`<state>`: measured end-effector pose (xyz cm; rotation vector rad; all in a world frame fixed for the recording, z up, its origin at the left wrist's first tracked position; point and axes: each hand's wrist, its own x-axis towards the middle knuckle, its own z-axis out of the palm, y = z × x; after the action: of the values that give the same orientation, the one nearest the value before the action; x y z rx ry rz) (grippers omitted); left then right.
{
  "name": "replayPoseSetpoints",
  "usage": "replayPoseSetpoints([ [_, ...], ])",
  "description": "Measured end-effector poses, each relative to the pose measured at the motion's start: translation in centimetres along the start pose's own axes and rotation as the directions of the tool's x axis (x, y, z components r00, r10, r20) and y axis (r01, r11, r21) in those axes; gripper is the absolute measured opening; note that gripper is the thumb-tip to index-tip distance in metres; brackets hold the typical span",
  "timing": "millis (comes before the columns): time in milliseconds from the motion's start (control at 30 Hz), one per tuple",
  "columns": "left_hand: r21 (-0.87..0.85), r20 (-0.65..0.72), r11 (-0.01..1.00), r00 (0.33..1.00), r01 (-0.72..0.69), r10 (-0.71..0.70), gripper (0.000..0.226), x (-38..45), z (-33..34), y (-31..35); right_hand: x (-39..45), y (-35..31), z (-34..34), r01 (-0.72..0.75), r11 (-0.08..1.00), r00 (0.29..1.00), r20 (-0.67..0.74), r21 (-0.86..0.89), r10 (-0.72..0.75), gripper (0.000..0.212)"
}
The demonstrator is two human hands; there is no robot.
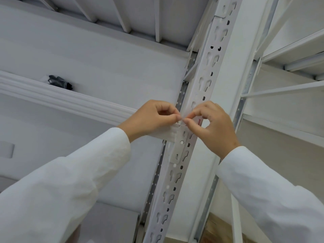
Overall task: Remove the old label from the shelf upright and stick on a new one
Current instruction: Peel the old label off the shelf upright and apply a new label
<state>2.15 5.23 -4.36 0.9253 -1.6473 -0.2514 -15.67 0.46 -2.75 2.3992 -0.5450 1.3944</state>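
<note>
A white slotted shelf upright (201, 88) runs diagonally from bottom centre to top right. My left hand (150, 118) and my right hand (212, 125) meet in front of it at mid height. Thumb and forefinger of each hand pinch a small thin pale label (183, 119) between them, just off the upright's face. A sliver of red print (199, 121) shows behind my right fingers. Most of the label is hidden by my fingertips. Both arms wear white sleeves.
A white ribbed shelf beam (66, 100) joins the upright from the left. A small dark object (60, 81) lies on that shelf. More white shelves (289, 90) stand to the right. Brown floor (217, 228) shows at the bottom.
</note>
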Motion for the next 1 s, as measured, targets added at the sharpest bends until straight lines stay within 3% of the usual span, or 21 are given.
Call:
replayPoseSetpoints([
  [133, -0.074, -0.013, 0.997, 1.000, 0.016, -0.017, 0.016, -3.6, -1.5, -0.4, 0.2, -1.2, 0.5, 0.179, 0.983, 0.983, 0.041, -0.029, -0.178, 0.034],
  [233, -0.084, -0.057, 0.989, 0.991, 0.118, -0.123, 0.016, -7.0, -3.1, -2.7, 0.2, -2.7, 2.4, 0.314, 0.947, 0.945, 0.120, -0.072, -0.305, 0.037],
  [333, 0.047, -0.032, 0.946, 0.947, 0.321, -0.319, 0.012, -10.5, -5.9, -7.0, -0.4, -4.6, 5.1, 0.408, 0.913, 0.897, 0.185, -0.004, -0.401, 0.032],
  [400, 0.219, 0.040, 0.857, 0.873, 0.467, -0.486, 0.011, -13.2, -8.0, -10.9, -1.3, -6.1, 7.4, 0.440, 0.895, 0.860, 0.250, 0.074, -0.444, 0.029],
  [500, 0.383, 0.004, 0.694, 0.750, 0.610, -0.662, 0.016, -17.2, -10.6, -16.2, -2.9, -8.4, 11.3, 0.455, 0.872, 0.791, 0.367, 0.183, -0.490, 0.027],
  [700, 0.382, -0.214, 0.473, 0.574, 0.794, -0.791, 0.022, -22.1, -13.1, -22.3, -4.6, -11.2, 19.6, 0.421, 0.872, 0.627, 0.615, 0.249, -0.478, 0.020],
  [800, 0.348, -0.254, 0.417, 0.513, 0.840, -0.820, 0.023, -23.6, -13.4, -24.1, -4.8, -11.4, 22.8, 0.393, 0.888, 0.594, 0.672, 0.237, -0.442, 0.020],
  [1000, 0.447, -0.264, 0.307, 0.452, 0.840, -0.852, 0.026, -24.7, -14.1, -25.9, -5.6, -10.9, 26.8, 0.334, 0.918, 0.542, 0.752, 0.216, -0.374, 0.020],
])
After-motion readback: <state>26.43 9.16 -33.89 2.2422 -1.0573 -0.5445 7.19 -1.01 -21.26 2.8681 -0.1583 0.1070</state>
